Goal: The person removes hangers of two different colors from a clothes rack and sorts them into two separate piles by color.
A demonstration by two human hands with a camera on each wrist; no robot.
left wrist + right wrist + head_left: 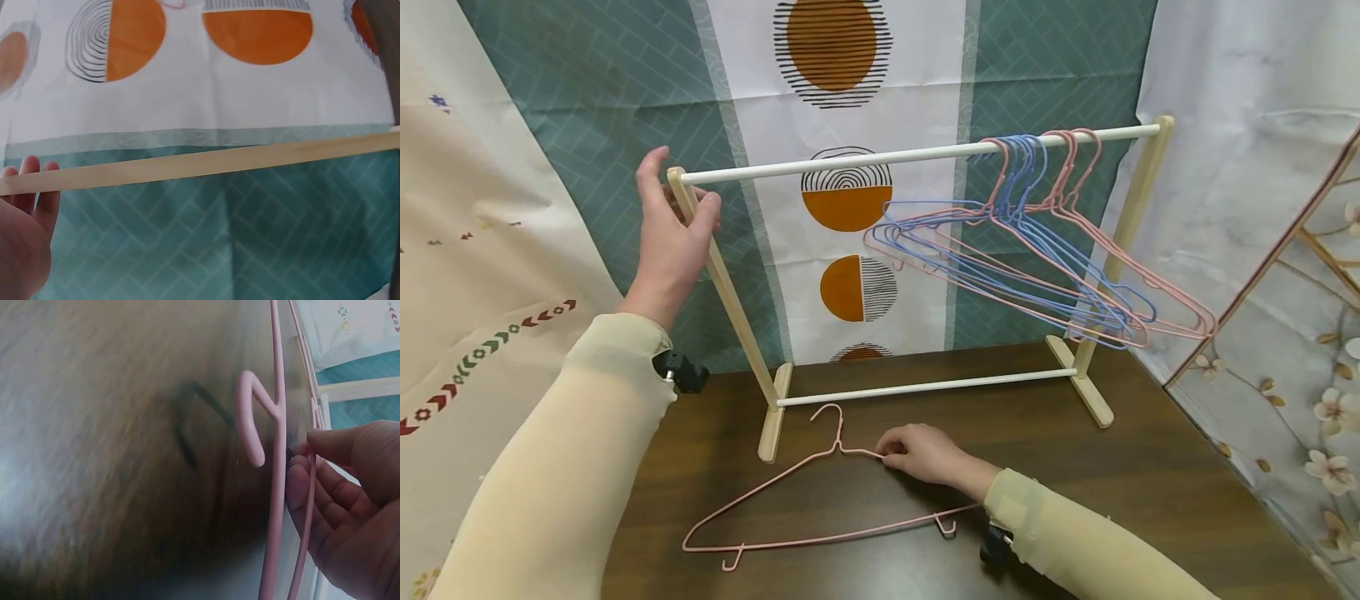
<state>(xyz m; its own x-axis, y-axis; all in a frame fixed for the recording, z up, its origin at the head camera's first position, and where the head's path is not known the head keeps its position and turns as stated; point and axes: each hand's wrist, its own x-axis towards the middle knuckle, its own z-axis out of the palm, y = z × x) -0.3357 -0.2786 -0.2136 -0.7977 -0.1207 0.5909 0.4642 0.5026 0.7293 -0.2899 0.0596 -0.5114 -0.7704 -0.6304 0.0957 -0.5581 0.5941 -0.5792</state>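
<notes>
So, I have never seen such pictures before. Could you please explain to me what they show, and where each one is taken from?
There is no machine here, only a person's two bare hands. The widest picture comes from a camera worn on the head; the other two come from cameras on the left and right wrists. On the dark brown table stands a pale wooden clothes rack with white bars. Thin pink and blue hangers hang from its top bar. The left hand holds the rack's left post near the top. The right hand pinches a separate thin pink hanger; whether that touches the table is hard to tell.
</notes>
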